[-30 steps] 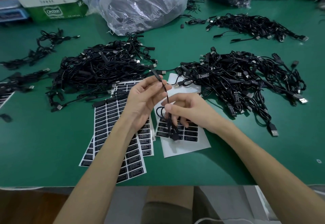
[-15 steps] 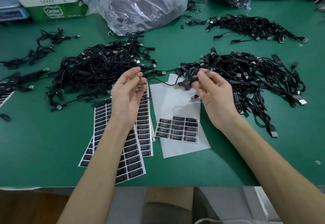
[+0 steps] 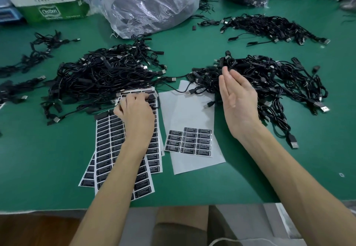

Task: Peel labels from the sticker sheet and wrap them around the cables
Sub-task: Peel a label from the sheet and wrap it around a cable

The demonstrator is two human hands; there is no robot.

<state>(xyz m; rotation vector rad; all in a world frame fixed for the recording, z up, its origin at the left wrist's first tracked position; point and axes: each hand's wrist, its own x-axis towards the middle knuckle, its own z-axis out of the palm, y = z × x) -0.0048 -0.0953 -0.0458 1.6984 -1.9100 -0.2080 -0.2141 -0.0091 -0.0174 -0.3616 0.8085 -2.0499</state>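
Our left hand (image 3: 134,114) is down at the near edge of the left cable pile (image 3: 104,76), fingers (image 3: 135,99) curled & pinching what looks like the plug end of one cable (image 3: 153,97). The forearm crosses over the stack of full label sheets (image 3: 109,139). That's prob. why the stack sits right below that pile: fresh cable & fresh label are one short reach apart. Our right hand (image 3: 238,99) hovers over the right cable pile (image 3: 279,83), palm turned inward, fingers straight & close together, holding nothing. We read that pile as the done side, tho we can't make out labels on those cables from here. The part-used sticker sheet (image 3: 188,110) lies flat on the desk (image 3: 38,159) btw. the two hands. Its remaining labels (image 3: 189,141) sit low on the backing, nearest us, so the free right hand can peel w/o crossing the left. Step in hand, as we judge it: picking the next cable; no label peeled for it yet.
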